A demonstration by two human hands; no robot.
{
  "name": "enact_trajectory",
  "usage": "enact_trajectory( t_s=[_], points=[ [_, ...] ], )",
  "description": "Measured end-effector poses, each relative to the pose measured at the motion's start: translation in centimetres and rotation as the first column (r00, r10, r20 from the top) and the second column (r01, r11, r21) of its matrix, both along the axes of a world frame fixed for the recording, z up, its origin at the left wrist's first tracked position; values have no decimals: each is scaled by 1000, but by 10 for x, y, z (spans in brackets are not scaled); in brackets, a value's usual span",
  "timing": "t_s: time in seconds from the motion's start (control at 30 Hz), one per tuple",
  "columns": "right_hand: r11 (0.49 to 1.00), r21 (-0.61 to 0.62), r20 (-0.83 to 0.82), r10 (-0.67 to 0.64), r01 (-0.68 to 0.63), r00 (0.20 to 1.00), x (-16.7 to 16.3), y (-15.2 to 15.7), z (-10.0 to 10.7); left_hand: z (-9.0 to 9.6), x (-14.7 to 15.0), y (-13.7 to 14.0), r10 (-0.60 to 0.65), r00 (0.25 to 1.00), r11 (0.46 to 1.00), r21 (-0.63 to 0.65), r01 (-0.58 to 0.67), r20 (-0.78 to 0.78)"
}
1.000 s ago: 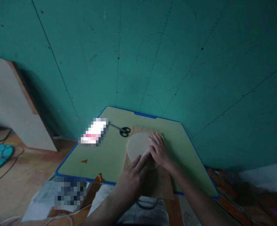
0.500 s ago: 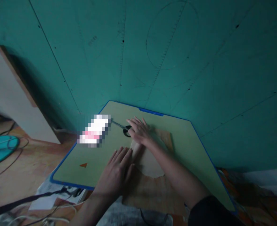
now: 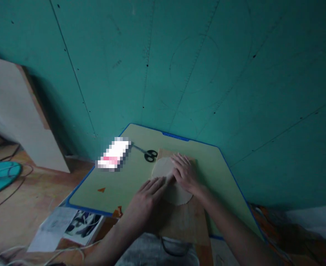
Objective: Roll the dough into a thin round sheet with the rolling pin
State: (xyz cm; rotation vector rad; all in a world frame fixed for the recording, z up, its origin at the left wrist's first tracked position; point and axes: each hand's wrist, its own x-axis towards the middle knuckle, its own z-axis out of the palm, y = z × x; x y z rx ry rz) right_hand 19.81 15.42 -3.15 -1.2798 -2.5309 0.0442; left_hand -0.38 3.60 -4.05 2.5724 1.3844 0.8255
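Note:
A pale, thin round sheet (image 3: pixel 179 195), like dough or clay, lies on a wooden board (image 3: pixel 182 225). My left hand (image 3: pixel 149 195) rests palm down at the sheet's left side, fingers stretched out. Across the right part of the sheet lies my right hand (image 3: pixel 185 171), its fingers extended and slightly bent. A narrow pale rod-like shape (image 3: pixel 169 178) shows between the two hands; what lies under the palms is hidden. Black-handled scissors (image 3: pixel 150 155) lie beyond my left hand, left of the board.
The board sits on a low pale tabletop (image 3: pixel 88 201) with a blue rim, against a green wall (image 3: pixel 124 81). A blurred-out bright phone-like rectangle (image 3: pixel 114 153) and an orange scrap (image 3: pixel 101 190) lie on its left. Papers (image 3: pixel 52 229) and cables are at lower left.
My right hand has drawn back from the scissors to the right, uncovering their handles and the sheet's far edge. My left hand has shifted right. The camera view has shifted slightly.

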Motion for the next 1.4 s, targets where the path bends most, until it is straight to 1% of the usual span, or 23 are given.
enact_trajectory(
  t_s=[0.1, 0.2, 0.3, 0.43, 0.5, 0.57, 0.63, 0.7, 0.73, 0.77, 0.8, 0.83, 0.87, 0.93, 0.97, 1.0, 1.07, 1.17, 1.23, 1.3, 1.4],
  points=[
    [999, -34, 33, -14, 15, 999, -22, 13, 4, -1, -13, 8, 66, 997, 997, 32, -67, 29],
    [994, -104, 57, -17, 23, 998, -53, 37, 10, -1, -31, 17, 186, 982, 981, 45, -187, 42],
    [986, -159, 34, -40, 45, 999, -78, 62, 13, 2, -42, 27, 291, 957, 956, -41, -291, -13],
    [977, -207, -51, -73, 61, 996, -100, 82, 13, 14, -41, 42, 332, 935, 923, -164, -349, -122],
    [977, -205, -89, -83, 63, 993, -107, 86, 14, 23, -37, 50, 346, 920, 893, -235, -383, -186],
    [982, -178, -127, -85, 62, 988, -107, 85, 17, 32, -34, 56, 364, 901, 850, -311, -424, -234],
    [987, -140, -177, -103, 79, 979, -98, 82, 22, 39, -35, 58, 379, 888, 817, -356, -453, -259],
    [983, -109, -246, -169, 146, 954, -78, 75, 26, 40, -40, 55, 408, 874, 796, -365, -483, -266],
    [977, -104, -272, -209, 187, 939, -64, 70, 28, 38, -44, 52, 440, 863, 778, -374, -504, -249],
    [960, -115, -320, -280, 256, 905, -48, 64, 29, 34, -49, 48, 476, 855, 760, -391, -518, -207],
    [940, -153, -320, -339, 305, 885, -32, 57, 29, 30, -53, 43, 511, 850, 751, -415, -513, -127],
    [926, -182, -299, -372, 331, 879, -17, 48, 29, 24, -57, 37, 536, 844, 755, -442, -484, -10],
    [912, -205, -277, -402, 355, 873, -3, 39, 28, 18, -59, 32, 545, 828, 771, -463, -436, 128],
    [882, -256, -215, -450, 395, 867, 16, 21, 26, 8, -61, 21, 536, 754, 811, -480, -334, 380],
    [867, -278, -187, -471, 413, 862, 21, 12, 24, 5, -61, 17, 539, 703, 819, -486, -307, 464],
    [852, -299, -162, -489, 430, 857, 23, 6, 23, 2, -60, 13, 554, 655, 815, -495, -301, 514],
    [822, -338, -123, -521, 458, 844, 22, -2, 23, 0, -56, 8, 593, 585, 795, -516, -317, 553],
    [771, -406, -84, -566, 491, 820, 18, 1, 26, 1, -54, 5, 609, 541, 788, -519, -331, 580],
    [732, -456, -69, -596, 507, 800, 17, 7, 28, 2, -53, 4, 606, 534, 793, -505, -341, 590],
    [696, -506, -67, -621, 510, 781, 18, 14, 29, 3, -54, 4, 600, 543, 798, -489, -352, 588],
    [670, -575, -100, -627, 469, 773, 21, 19, 30, 3, -54, 4, 584, 561, 810, -474, -347, 587]
  ],
)
